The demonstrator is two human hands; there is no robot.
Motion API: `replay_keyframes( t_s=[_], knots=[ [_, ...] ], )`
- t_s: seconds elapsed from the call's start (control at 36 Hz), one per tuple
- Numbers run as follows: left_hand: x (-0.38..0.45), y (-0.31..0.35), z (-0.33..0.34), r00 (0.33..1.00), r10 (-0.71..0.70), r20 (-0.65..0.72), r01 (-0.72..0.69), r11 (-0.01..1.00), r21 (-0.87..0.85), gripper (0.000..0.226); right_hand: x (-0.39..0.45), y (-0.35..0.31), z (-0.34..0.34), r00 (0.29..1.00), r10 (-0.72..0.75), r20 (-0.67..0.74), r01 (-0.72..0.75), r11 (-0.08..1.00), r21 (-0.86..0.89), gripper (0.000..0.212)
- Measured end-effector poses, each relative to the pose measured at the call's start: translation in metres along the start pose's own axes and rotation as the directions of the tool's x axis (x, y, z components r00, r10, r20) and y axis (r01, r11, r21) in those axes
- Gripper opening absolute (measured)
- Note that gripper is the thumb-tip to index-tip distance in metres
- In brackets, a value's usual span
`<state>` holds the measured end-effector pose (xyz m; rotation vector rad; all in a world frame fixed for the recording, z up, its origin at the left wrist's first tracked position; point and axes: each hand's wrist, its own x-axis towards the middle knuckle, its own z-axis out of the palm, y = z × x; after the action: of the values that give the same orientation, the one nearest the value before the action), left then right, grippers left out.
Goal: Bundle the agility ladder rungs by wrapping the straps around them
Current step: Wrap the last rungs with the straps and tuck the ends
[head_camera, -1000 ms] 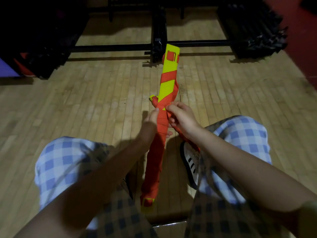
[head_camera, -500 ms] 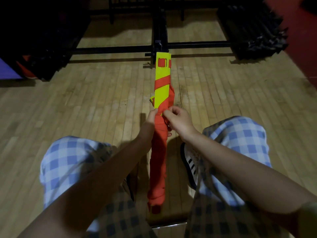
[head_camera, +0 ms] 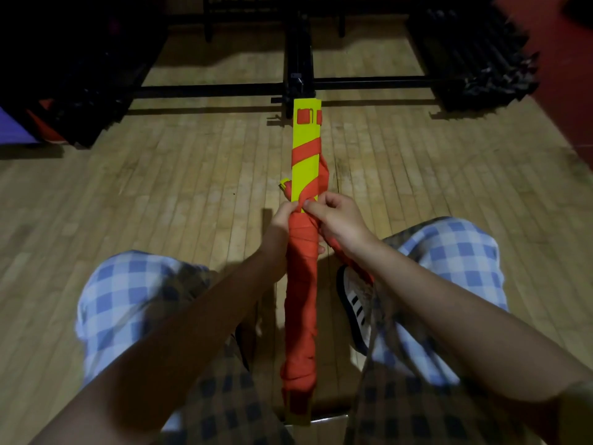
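A stack of yellow-green ladder rungs (head_camera: 306,136) points away from me above the wooden floor. An orange strap (head_camera: 301,303) covers its near half in tight turns, and two looser diagonal turns cross the far half. My left hand (head_camera: 282,220) grips the bundle from the left at its middle. My right hand (head_camera: 337,220) pinches the strap against the bundle's right edge at the same height. A loose length of strap runs under my right wrist towards my lap.
I sit on a wooden plank floor (head_camera: 160,194) with knees in blue checked shorts either side of the bundle. A striped shoe (head_camera: 356,303) lies right of it. A black metal frame (head_camera: 298,81) and dark equipment piles (head_camera: 481,59) stand beyond.
The bundle has swung from a rightward tilt to pointing straight away from me. Both hands stayed at its middle, working the strap around.
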<state>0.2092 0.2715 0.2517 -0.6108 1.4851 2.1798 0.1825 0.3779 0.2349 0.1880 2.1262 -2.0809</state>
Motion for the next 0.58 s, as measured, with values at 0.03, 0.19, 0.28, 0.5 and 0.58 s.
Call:
replay_keyframes(
  t_s=[0.03, 0.19, 0.28, 0.5, 0.58],
  knots=[
    [-0.0001, -0.0002, 0.0002, 1.000, 0.005, 0.001, -0.005, 1.000, -0.013, 0.045, 0.0009, 0.0006, 0.0002, 1.000, -0.012, 0.000, 0.012, 1.000, -0.020, 0.034],
    [-0.0023, -0.0012, 0.0010, 0.997, 0.066, 0.044, -0.064, 0.998, -0.029, 0.045, 0.0009, -0.0001, 0.0031, 0.994, -0.101, -0.032, 0.095, 0.985, -0.143, 0.027],
    [-0.0028, -0.0010, 0.0018, 0.994, 0.097, 0.044, -0.096, 0.995, -0.015, 0.042, 0.0008, 0.0009, 0.0046, 0.978, -0.197, -0.069, 0.178, 0.960, -0.218, 0.035],
    [-0.0004, -0.0061, 0.0032, 0.996, 0.083, 0.033, -0.084, 0.996, 0.018, 0.042, 0.0027, 0.0056, 0.0016, 0.993, -0.102, -0.066, 0.095, 0.990, -0.102, 0.035],
    [-0.0002, -0.0053, 0.0029, 0.998, 0.066, 0.021, -0.067, 0.997, 0.036, 0.045, 0.0040, 0.0056, -0.0012, 0.999, -0.035, -0.008, 0.035, 0.997, -0.065, 0.022]
  ],
)
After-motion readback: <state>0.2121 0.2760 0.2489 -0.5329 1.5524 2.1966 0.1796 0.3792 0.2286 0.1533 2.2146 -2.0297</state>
